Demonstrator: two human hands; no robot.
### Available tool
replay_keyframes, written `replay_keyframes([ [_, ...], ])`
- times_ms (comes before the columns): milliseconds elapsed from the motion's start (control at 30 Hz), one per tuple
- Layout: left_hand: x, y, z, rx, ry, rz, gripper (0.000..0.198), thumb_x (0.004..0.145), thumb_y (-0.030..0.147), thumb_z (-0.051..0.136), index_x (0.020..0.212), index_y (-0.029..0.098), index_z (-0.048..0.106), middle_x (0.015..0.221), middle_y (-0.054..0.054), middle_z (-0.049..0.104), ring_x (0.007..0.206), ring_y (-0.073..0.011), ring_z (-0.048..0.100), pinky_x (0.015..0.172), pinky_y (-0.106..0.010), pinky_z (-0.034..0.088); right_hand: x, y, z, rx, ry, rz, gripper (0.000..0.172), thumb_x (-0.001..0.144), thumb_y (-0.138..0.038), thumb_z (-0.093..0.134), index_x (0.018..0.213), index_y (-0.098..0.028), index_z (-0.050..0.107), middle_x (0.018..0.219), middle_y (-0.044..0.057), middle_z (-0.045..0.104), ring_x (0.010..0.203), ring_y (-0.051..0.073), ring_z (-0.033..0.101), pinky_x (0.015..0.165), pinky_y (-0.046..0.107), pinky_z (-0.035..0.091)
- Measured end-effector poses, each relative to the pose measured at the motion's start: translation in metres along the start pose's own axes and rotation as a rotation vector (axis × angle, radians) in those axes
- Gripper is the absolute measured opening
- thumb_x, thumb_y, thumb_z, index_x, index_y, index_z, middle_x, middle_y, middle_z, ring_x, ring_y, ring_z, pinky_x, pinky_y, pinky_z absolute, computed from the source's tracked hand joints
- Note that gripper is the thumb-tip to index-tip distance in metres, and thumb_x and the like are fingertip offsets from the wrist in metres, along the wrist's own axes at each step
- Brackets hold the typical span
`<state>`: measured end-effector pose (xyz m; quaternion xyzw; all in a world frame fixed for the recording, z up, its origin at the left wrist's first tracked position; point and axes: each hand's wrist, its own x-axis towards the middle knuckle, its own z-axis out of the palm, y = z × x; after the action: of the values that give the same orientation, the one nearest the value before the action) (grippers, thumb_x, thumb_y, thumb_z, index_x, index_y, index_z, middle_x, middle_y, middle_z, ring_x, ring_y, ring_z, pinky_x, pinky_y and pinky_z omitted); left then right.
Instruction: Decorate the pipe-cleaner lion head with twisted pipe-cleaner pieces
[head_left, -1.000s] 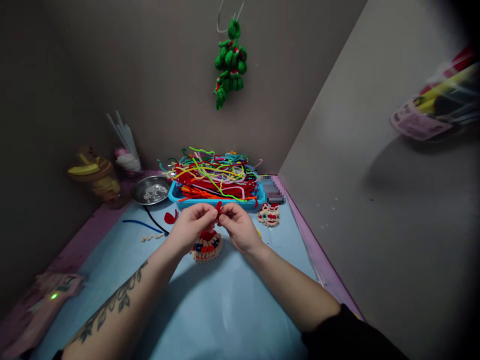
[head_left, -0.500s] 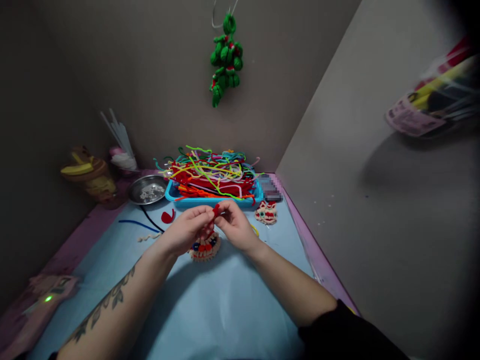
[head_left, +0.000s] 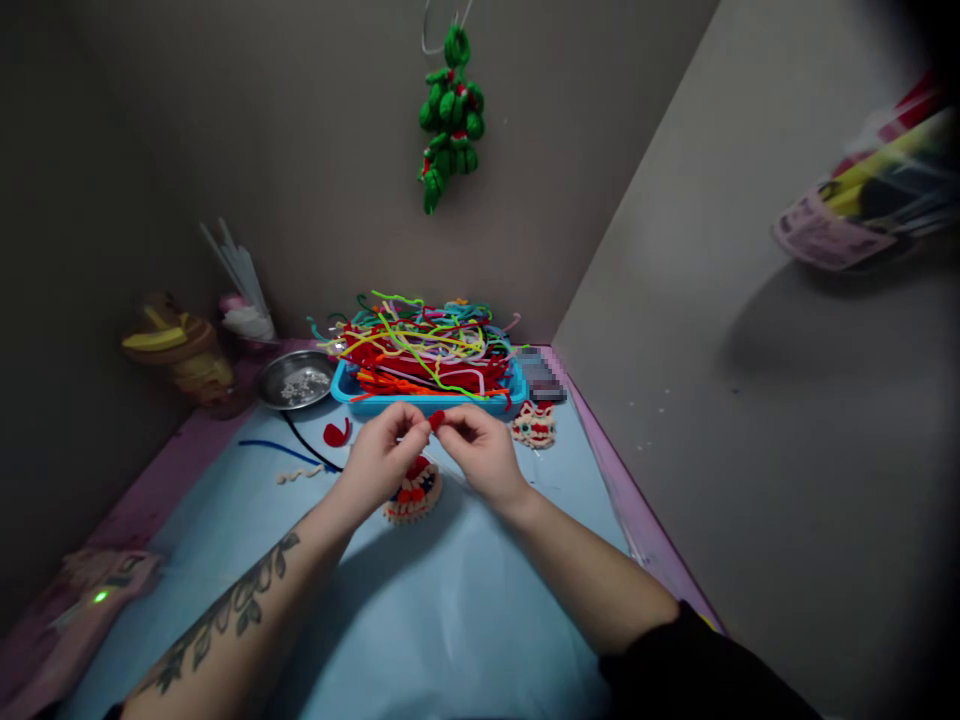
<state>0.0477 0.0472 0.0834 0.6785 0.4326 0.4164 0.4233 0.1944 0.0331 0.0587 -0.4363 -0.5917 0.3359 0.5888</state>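
My left hand (head_left: 382,460) and my right hand (head_left: 480,455) meet above the light blue table cover (head_left: 420,620), both pinching a small red pipe cleaner piece (head_left: 436,420) between thumb and fingers. Just under my hands lies a small pipe-cleaner figure (head_left: 411,492) in cream, red and blue. A second similar figure (head_left: 534,424) lies to the right of my right hand. Beyond my hands stands a blue tray (head_left: 420,402) heaped with pipe cleaners in many colours.
A metal bowl (head_left: 294,380) sits left of the tray, with a curled red piece (head_left: 336,434), a blue strand (head_left: 274,448) and a cream strand (head_left: 298,474) nearby. A yellow-lidded cup (head_left: 180,355) stands far left. A green ornament (head_left: 448,115) hangs on the back wall. Grey walls close in at right.
My hands stayed together on the red piece, working it slightly; the piece now lies lower and more level between my fingertips. The view shifted a little.
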Motion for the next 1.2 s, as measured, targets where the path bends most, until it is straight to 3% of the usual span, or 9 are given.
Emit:
replay_keyframes([
  [167,-0.005,-0.007,0.003,0.392,0.124,0.201,0.012,0.083,0.025,0.051,0.073,0.019,0.053,0.069,0.001,0.058,0.063,-0.0137,0.052,0.062,-0.025,0.040,-0.002,-0.005,0.004,-0.006,0.031,0.119,0.008,0.073,-0.023,0.064,0.069,-0.017,0.065,0.068,0.001,0.061,0.064,0.013,0.053,0.063,0.026,0.042],
  [367,-0.003,-0.022,0.003,0.587,0.194,0.372,0.011,0.087,0.024,0.050,0.082,0.018,0.058,0.076,-0.003,0.064,0.071,-0.0168,0.059,0.067,-0.027,0.045,-0.002,0.007,0.012,0.320,0.017,0.285,0.014,0.072,-0.029,0.068,0.072,-0.016,0.063,0.061,-0.004,0.054,0.055,0.009,0.044,0.054,0.022,0.035],
  [500,-0.002,-0.017,0.003,0.508,0.100,0.407,0.013,0.089,0.024,0.049,0.087,0.018,0.061,0.084,-0.005,0.067,0.076,-0.0174,0.061,0.072,-0.029,0.047,0.000,0.015,0.013,0.394,0.055,0.276,0.015,0.074,-0.030,0.067,0.072,-0.017,0.060,0.060,-0.005,0.050,0.054,0.008,0.040,0.052,0.021,0.032],
  [667,-0.001,-0.011,0.002,0.113,0.010,0.131,0.019,0.089,0.031,0.049,0.090,0.017,0.062,0.081,-0.004,0.067,0.074,-0.0162,0.063,0.068,-0.028,0.050,0.001,0.018,0.008,0.351,0.048,0.183,0.016,0.078,-0.032,0.064,0.073,-0.018,0.059,0.063,-0.004,0.051,0.057,0.009,0.043,0.057,0.022,0.036],
  [767,0.003,-0.013,-0.004,-0.058,-0.016,0.063,0.024,0.087,0.035,0.052,0.100,0.018,0.063,0.090,-0.006,0.068,0.082,-0.0184,0.064,0.073,-0.030,0.051,0.002,0.017,0.004,0.329,-0.065,0.191,0.018,0.078,-0.034,0.065,0.073,-0.018,0.060,0.061,-0.004,0.051,0.056,0.009,0.042,0.057,0.023,0.036],
  [833,0.007,-0.014,-0.009,-0.060,-0.068,0.110,0.026,0.085,0.034,0.056,0.103,0.019,0.066,0.100,-0.008,0.067,0.092,-0.0208,0.063,0.081,-0.033,0.050,0.003,0.016,0.001,0.364,-0.181,0.227,0.019,0.075,-0.034,0.068,0.070,-0.017,0.060,0.060,-0.005,0.051,0.055,0.009,0.042,0.056,0.023,0.034],
  [933,0.010,-0.014,-0.017,-0.014,-0.162,0.239,0.017,0.084,0.029,0.058,0.092,0.019,0.070,0.102,-0.010,0.066,0.097,-0.0218,0.061,0.086,-0.035,0.047,0.004,0.013,0.000,0.442,-0.283,0.325,0.022,0.069,-0.034,0.073,0.069,-0.016,0.060,0.058,-0.005,0.050,0.053,0.008,0.041,0.053,0.022,0.032],
  [1067,0.011,-0.010,-0.023,0.058,-0.177,0.370,0.009,0.085,0.022,0.056,0.081,0.017,0.063,0.089,-0.006,0.063,0.085,-0.0173,0.060,0.077,-0.031,0.047,0.006,0.006,-0.002,0.500,-0.265,0.386,0.023,0.067,-0.033,0.074,0.074,-0.017,0.060,0.061,-0.005,0.053,0.052,0.007,0.044,0.052,0.022,0.033],
  [1200,0.009,-0.006,-0.025,0.299,-0.130,0.489,0.011,0.088,0.018,0.051,0.079,0.018,0.057,0.078,-0.002,0.060,0.076,-0.0142,0.055,0.071,-0.027,0.044,0.011,-0.002,-0.007,0.444,-0.221,0.358,0.022,0.066,-0.029,0.074,0.075,-0.018,0.057,0.064,-0.005,0.054,0.055,0.008,0.047,0.053,0.022,0.037],
])
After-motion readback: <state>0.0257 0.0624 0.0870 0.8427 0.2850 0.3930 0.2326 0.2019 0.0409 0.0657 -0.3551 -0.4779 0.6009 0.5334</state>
